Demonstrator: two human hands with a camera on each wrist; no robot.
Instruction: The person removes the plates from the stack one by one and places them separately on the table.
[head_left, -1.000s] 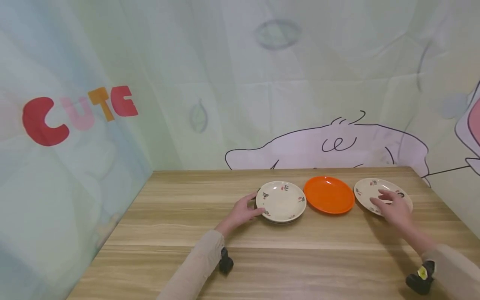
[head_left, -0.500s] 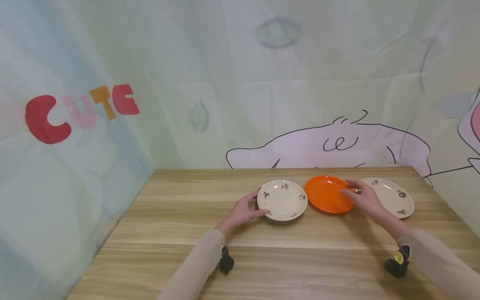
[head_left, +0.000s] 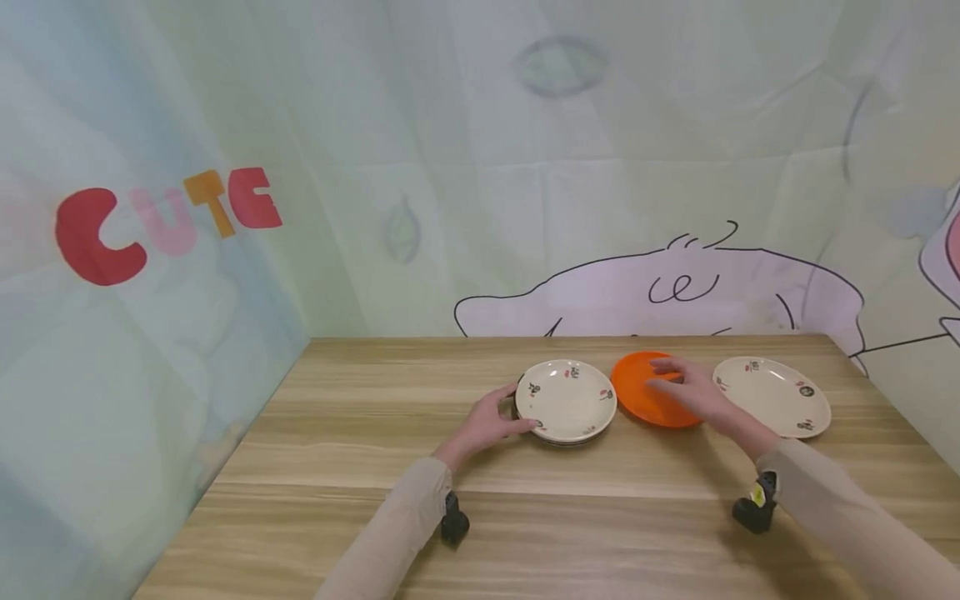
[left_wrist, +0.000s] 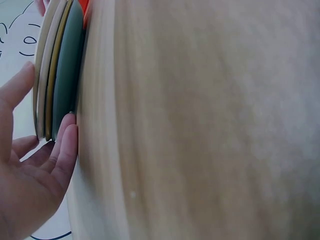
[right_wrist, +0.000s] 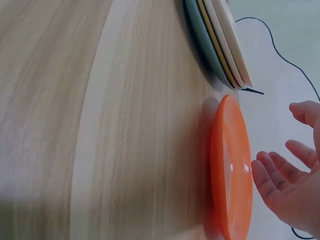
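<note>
A stack of several plates stands near the middle of the table, topped by a cream plate [head_left: 566, 402] with small printed figures. Under it, the left wrist view shows another pale plate, a mustard-yellow one and a grey-green plate [left_wrist: 67, 70] at the bottom. My left hand [head_left: 482, 427] holds the stack at its left edge, thumb at the top rim and fingers low along the side. Over the orange plate [head_left: 637, 393] hovers my right hand [head_left: 693, 392], fingers loosely bent and holding nothing. In the right wrist view its fingertips [right_wrist: 262, 167] are close above that plate.
At the right lies an oval cream plate [head_left: 772, 398] with printed figures. The wood-grain table [head_left: 360, 408] ends at a printed cloth backdrop [head_left: 420, 167] behind and on the left. A dark wrist camera [head_left: 753, 504] hangs below the right sleeve.
My right hand has moved left, from above the oval cream plate to above the orange plate. The left hand stays at the stack, and the plates have not moved.
</note>
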